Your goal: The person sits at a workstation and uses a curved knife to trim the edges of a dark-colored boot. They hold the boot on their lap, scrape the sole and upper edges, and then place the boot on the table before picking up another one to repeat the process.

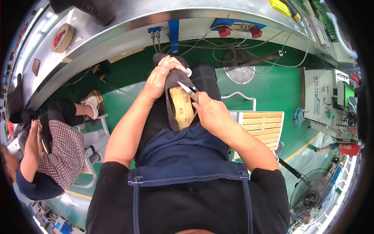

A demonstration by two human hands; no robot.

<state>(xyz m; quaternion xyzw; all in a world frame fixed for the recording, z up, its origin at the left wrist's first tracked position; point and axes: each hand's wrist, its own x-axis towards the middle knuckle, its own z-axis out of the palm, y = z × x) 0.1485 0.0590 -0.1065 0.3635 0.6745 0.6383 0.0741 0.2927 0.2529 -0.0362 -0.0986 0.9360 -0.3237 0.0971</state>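
A dark shoe upper [170,105] on a yellow last [181,110] rests across my lap, its opening facing me. My left hand [160,78] is closed over the far part of the upper, steadying it from the left. In my right hand [212,113] is a silver pointed hand tool [186,88], its tip lying at the edge of the upper's opening. Most of its handle is hidden in the fist, so its exact kind does not show. Beside my left fingers sits a small whitish round piece [189,72], too small to name.
Ahead runs a metal workbench [136,9] with a tape roll [62,38] and dark shoes [95,9]. Cables and a round-based metal stand [238,68] are on the green floor. A slatted wooden seat [261,126] and a fan [311,198] stand right; a seated co-worker [54,152] is left.
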